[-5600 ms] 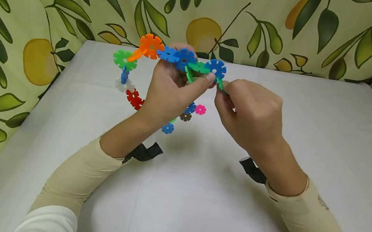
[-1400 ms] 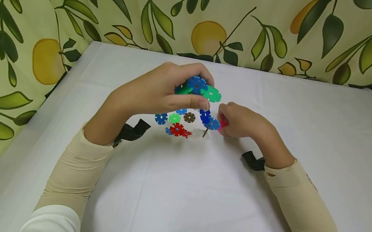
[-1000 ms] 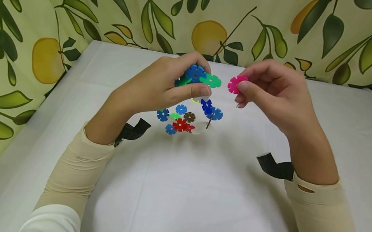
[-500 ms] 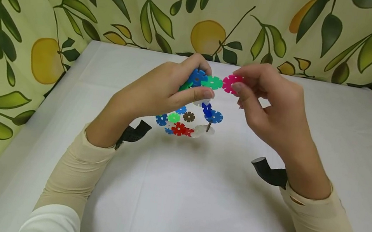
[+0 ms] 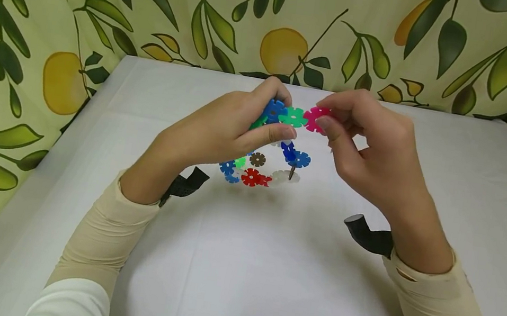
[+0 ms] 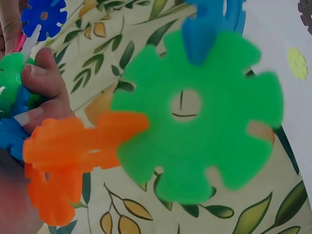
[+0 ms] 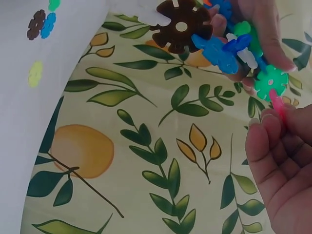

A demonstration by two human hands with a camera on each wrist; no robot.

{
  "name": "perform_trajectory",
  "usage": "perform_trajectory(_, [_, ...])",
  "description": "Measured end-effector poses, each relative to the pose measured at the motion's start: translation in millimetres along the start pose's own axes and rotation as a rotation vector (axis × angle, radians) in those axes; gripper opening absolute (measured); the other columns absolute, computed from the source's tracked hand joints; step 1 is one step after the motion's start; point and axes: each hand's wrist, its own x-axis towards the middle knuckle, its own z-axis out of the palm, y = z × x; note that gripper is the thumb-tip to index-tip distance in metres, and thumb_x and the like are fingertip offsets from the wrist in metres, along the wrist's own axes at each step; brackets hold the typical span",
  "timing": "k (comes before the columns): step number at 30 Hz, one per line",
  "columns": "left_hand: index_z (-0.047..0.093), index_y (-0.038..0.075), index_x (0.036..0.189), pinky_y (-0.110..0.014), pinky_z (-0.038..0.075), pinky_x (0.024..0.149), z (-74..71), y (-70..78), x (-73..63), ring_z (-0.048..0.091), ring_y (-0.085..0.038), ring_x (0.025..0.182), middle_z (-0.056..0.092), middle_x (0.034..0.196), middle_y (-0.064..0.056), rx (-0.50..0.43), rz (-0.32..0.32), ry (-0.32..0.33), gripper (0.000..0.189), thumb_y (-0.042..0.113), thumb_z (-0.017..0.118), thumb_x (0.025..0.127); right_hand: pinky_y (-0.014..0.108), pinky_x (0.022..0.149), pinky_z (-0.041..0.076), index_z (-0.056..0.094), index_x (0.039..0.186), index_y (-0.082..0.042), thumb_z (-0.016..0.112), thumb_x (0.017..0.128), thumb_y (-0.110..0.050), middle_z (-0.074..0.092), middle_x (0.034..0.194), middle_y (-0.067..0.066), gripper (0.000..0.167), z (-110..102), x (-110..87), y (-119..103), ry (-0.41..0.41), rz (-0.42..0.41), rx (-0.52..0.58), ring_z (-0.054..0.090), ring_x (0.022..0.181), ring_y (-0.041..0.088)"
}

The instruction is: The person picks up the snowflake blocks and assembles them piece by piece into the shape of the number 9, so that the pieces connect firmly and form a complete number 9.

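My left hand (image 5: 229, 123) grips a chain of slotted snowflake discs, with a blue disc (image 5: 275, 112) and a green disc (image 5: 293, 117) showing beyond its thumb. My right hand (image 5: 375, 147) pinches a pink snowflake disc (image 5: 314, 119) between thumb and fingers. In the right wrist view the pink disc's edge meets the green disc (image 7: 268, 78); how deep it sits in a slot I cannot tell. Below the hands hangs the rest of the chain, with red discs (image 5: 251, 177) and a dark blue disc (image 5: 288, 152). Orange discs (image 6: 53, 156) join a large green disc (image 6: 229, 146) in the left wrist view.
A loose brown disc (image 5: 257, 159) lies on the white tabletop (image 5: 266, 277). A pale yellow disc (image 7: 35, 74) lies near the table's edge. Fruit-patterned cloth (image 5: 331, 8) stands behind and to the sides. Black mounts (image 5: 368, 234) stick out from both wrists.
My right hand has picked up the pink disc from the table, lifted it and brought it left against the green disc. The left hand keeps its grip and has shifted slightly right.
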Motion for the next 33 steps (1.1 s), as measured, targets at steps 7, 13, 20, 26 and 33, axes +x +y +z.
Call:
perform_trajectory(7, [0.034,0.010,0.123,-0.028,0.053,0.072,6.9,2.4,1.8,0.066,-0.007,0.061,0.063,0.094,0.000,-0.059,-0.034,-0.028,0.039,0.033,0.058,0.103,0.015,0.069,0.047,0.061,0.105,0.008,0.068,0.088,0.012,0.070,0.091,0.013,0.019,11,-2.3,-2,0.085,0.047,-0.038,0.061,0.067,0.016])
perform_trajectory(13, [0.034,0.009,0.120,-0.028,0.053,0.071,9.1,-1.0,3.8,0.066,-0.010,0.060,0.061,0.091,-0.003,-0.076,-0.050,-0.030,0.037,0.033,0.057,0.103,0.016,0.067,0.048,0.061,0.104,0.008,0.067,0.089,0.013,0.070,0.091,0.013,0.017,16,-2.5,0,0.095,0.059,-0.025,0.061,0.064,0.016])
perform_trajectory(20, [0.033,0.009,0.117,-0.029,0.056,0.070,9.9,-5.4,6.3,0.066,-0.013,0.064,0.056,0.088,-0.008,-0.131,-0.046,-0.071,0.034,0.029,0.056,0.103,0.015,0.065,0.050,0.060,0.101,0.008,0.066,0.089,0.014,0.070,0.091,0.012,0.015,17,-2.8,3,0.071,0.072,0.047,0.059,0.064,0.011])
perform_trajectory(26, [0.034,0.008,0.116,-0.029,0.056,0.071,10.2,-7.3,6.3,0.067,-0.013,0.065,0.056,0.088,-0.008,-0.135,-0.046,-0.078,0.033,0.029,0.056,0.104,0.016,0.063,0.051,0.059,0.101,0.008,0.065,0.090,0.013,0.070,0.091,0.012,0.014,18,-2.3,7,0.043,0.085,0.070,0.059,0.064,0.009])
perform_trajectory(33, [0.034,0.007,0.116,-0.030,0.055,0.069,13.5,-9.4,7.6,0.065,-0.014,0.064,0.056,0.087,-0.008,-0.163,-0.014,-0.085,0.031,0.027,0.056,0.104,0.017,0.059,0.051,0.059,0.100,0.009,0.063,0.090,0.015,0.069,0.089,0.011,0.012,20,-3.3,9,0.053,0.111,0.109,0.058,0.061,0.010])
